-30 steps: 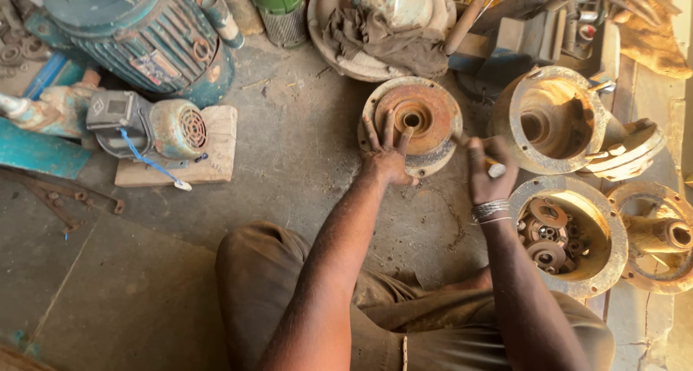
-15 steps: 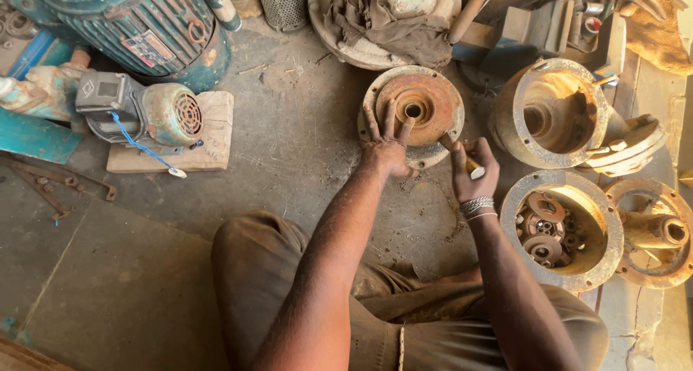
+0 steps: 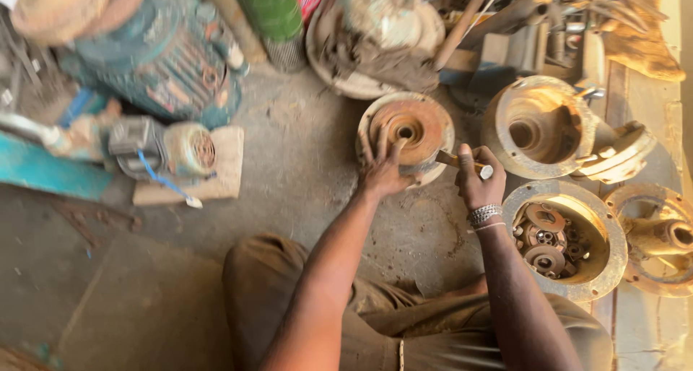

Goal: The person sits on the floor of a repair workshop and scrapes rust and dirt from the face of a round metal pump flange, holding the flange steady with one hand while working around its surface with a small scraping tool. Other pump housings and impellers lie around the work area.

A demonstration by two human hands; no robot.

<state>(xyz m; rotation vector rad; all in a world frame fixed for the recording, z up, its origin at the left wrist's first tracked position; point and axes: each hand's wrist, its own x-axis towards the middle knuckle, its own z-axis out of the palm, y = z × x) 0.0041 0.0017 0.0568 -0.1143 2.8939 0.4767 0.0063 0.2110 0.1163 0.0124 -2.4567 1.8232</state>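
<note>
Left hand [image 3: 382, 170] spreads its fingers [image 3: 364, 146] flat on the rusty round disc [image 3: 408, 129], pressing its face, gripping nothing. Right hand [image 3: 480, 180] is clenched around a wooden-handled tool [image 3: 462, 162] whose tip meets the disc's right edge. The disc lies on the concrete floor [image 3: 289, 169], upper middle of the frame. 2 round rusty housings [image 3: 541, 129] sit right of it; a small motor [image 3: 166, 147] rests at left.

A repair workshop: a dusty concrete floor [image 3: 303, 169] crowded with a teal electric motor [image 3: 155, 53], rusty pump housings [image 3: 541, 125] and a casing of worn gears [image 3: 570, 241].
</note>
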